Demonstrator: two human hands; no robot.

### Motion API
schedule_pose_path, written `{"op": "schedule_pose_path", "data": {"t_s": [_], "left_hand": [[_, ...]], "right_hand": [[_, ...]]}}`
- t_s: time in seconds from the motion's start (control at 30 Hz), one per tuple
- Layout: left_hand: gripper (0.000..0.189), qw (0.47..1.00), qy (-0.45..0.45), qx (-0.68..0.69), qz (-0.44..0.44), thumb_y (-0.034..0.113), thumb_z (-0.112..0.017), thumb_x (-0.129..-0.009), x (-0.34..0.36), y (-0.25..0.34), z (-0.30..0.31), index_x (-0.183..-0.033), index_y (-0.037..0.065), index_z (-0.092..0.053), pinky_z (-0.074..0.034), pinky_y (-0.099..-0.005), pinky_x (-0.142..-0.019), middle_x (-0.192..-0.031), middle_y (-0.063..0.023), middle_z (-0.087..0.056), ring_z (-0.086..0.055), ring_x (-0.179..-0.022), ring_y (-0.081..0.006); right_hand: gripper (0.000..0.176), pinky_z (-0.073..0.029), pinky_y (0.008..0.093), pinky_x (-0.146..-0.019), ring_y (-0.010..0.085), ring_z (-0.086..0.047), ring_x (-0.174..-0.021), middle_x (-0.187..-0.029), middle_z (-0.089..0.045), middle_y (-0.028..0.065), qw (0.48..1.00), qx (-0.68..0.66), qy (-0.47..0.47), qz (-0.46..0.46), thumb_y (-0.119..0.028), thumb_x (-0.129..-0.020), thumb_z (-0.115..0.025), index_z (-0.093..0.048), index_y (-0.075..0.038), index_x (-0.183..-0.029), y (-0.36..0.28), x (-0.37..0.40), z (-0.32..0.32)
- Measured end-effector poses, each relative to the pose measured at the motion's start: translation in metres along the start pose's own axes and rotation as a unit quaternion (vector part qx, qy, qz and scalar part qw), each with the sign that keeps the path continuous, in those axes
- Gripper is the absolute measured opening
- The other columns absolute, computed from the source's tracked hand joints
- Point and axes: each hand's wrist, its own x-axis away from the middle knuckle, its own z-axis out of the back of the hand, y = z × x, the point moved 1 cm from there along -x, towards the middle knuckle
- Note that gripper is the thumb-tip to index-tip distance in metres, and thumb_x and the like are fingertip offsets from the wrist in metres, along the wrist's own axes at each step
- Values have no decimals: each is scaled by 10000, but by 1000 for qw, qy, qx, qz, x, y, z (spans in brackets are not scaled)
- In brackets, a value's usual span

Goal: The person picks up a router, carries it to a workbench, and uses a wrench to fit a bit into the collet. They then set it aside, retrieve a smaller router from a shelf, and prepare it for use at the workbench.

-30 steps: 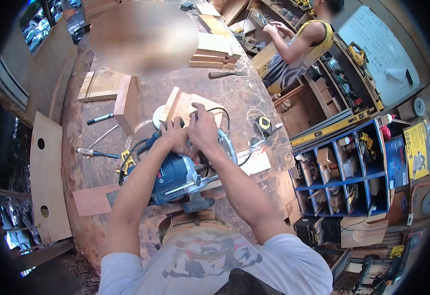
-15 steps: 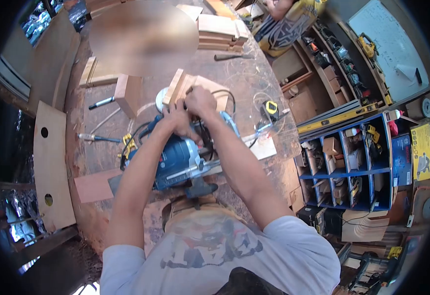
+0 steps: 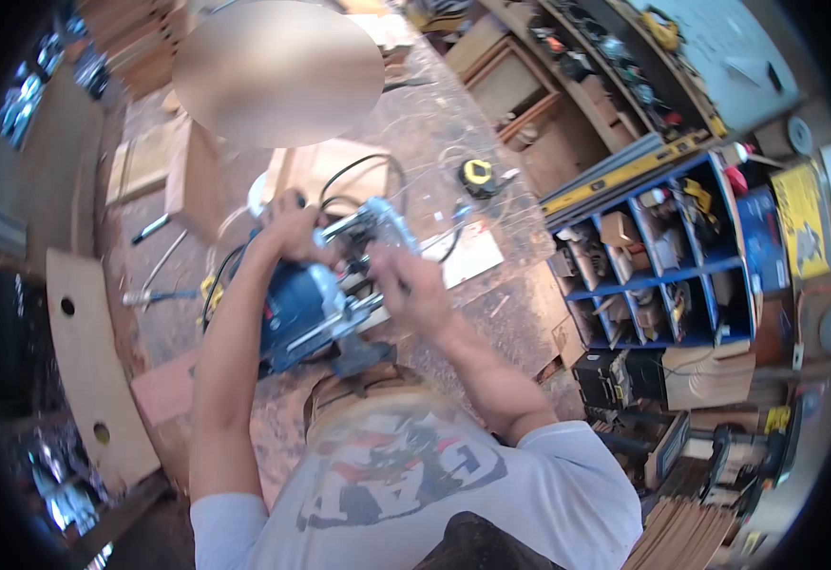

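Note:
A blue router lies on its side on the workbench in front of my body, its metal rods and base facing right. My left hand is closed over the upper part of the router, near a dark knob. Beside the router's base, my right hand has its fingers curled together. A small dark piece shows at its fingers, too blurred to name. A black cord loops above the tool. Behind my left hand stands a light wooden piece.
Jointed boards and a marker lie to the left. A yellow tape measure and a white sheet are on the right. Blue shelving stands beyond the bench. A blurred patch hides the top.
My right hand has come away from beside my left hand and moved down to the router's base. My left hand stays on the router. The whole view has shifted and turned.

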Motion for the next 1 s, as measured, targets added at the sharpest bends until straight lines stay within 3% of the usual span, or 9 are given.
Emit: {"op": "schedule_pose_path", "data": {"t_s": [0.23,0.4,0.5,0.57,0.7,0.8,0.9,0.97,1.0], "left_hand": [[1003,1000,-10,12,17,629,-930,-428,8,8,5,-1259,128,-677,-234,-608,-1168,-1554,-309,-251,-240,-1418,-527],[1067,999,-6,-48,-20,698,-894,-442,-5,-4,0,-1274,67,-675,-374,-512,-1133,-1434,-360,-432,-458,-1321,-495],[1020,999,-10,-38,-6,586,-913,-473,1,5,2,-1315,86,-628,-350,-548,-1158,-1524,-315,-300,-290,-1422,-508],[1076,999,-17,-40,-19,568,-918,-479,-11,-10,-6,-1373,81,-573,-338,-547,-1165,-1542,-313,-276,-264,-1435,-505],[1233,997,-52,-31,-46,615,-926,-448,-51,-62,-32,-1469,84,-483,-338,-550,-1164,-1562,-318,-248,-252,-1437,-515],[1363,996,-6,-88,-33,689,-919,-410,-29,-31,-20,-1532,98,-418,-339,-543,-1167,-1541,-322,-304,-303,-1414,-518],[1275,987,52,-78,-129,689,-903,-457,-42,-42,-23,-1484,64,-478,-362,-519,-1149,-1433,-306,-478,-455,-1321,-484],[1038,987,66,-74,-130,647,-896,-514,-18,-14,-10,-1328,60,-632,-425,-491,-1062,-1364,-272,-535,-498,-1255,-450],[1005,996,25,-33,-78,644,-898,-510,-9,-8,-3,-1317,101,-645,-427,-483,-1058,-1298,-257,-559,-493,-1254,-454]], "right_hand": [[101,-568,406,-729,330,-715,-823,-918,-723,144,1000,10,17,12,-77,-947,-673,-693,-8,-1017,-6,36,11],[132,-544,434,-688,328,-689,-771,-851,-692,130,998,-22,25,47,-138,-921,-696,-682,-54,-1022,14,37,-7],[206,-551,451,-696,340,-694,-771,-814,-678,129,999,19,-20,-21,-198,-905,-677,-685,-58,-1055,10,6,-6],[157,-551,466,-668,391,-693,-719,-743,-683,180,998,65,-6,15,-166,-928,-650,-633,-10,-919,1,-28,-6],[198,-565,483,-702,417,-706,-761,-761,-691,218,980,132,-101,-112,-179,-876,-671,-656,12,-925,28,-62,-42],[208,-565,496,-734,428,-706,-779,-783,-696,229,982,136,-84,-103,-191,-849,-678,-676,14,-889,45,-69,-52],[250,-563,489,-760,415,-706,-784,-807,-704,225,982,120,-92,-112,-237,-849,-688,-699,12,-865,64,-73,-51],[335,-560,468,-761,389,-709,-790,-830,-708,227,965,21,-157,-210,-322,-870,-701,-719,11,-887,61,-80,-47],[372,-555,464,-764,390,-710,-822,-833,-705,239,955,69,-149,-245,-357,-886,-697,-726,14,-898,41,-89,-38]]}}
